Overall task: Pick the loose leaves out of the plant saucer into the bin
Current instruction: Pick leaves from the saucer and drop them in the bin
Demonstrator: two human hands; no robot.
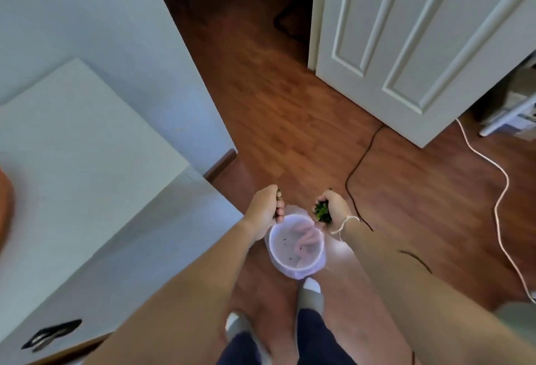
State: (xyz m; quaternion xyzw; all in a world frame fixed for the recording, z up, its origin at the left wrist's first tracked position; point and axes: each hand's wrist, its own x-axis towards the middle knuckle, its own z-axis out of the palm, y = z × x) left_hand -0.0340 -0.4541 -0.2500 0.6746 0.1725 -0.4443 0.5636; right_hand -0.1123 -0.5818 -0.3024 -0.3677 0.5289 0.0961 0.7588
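A white worktop [81, 144] was seen at the left. The left hand [265, 209] was held over the bin's [295, 244] rim, fingers curled round something dark. The bin stood on the floor [290, 109]. The right hand [330, 209] was cupped above it, fingers closed round green leaves [321, 211].

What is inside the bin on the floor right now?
The bin holds a pale liner bag and a few dark specks on the bottom, maybe leaf bits. The bag's folds hide part of the bottom.
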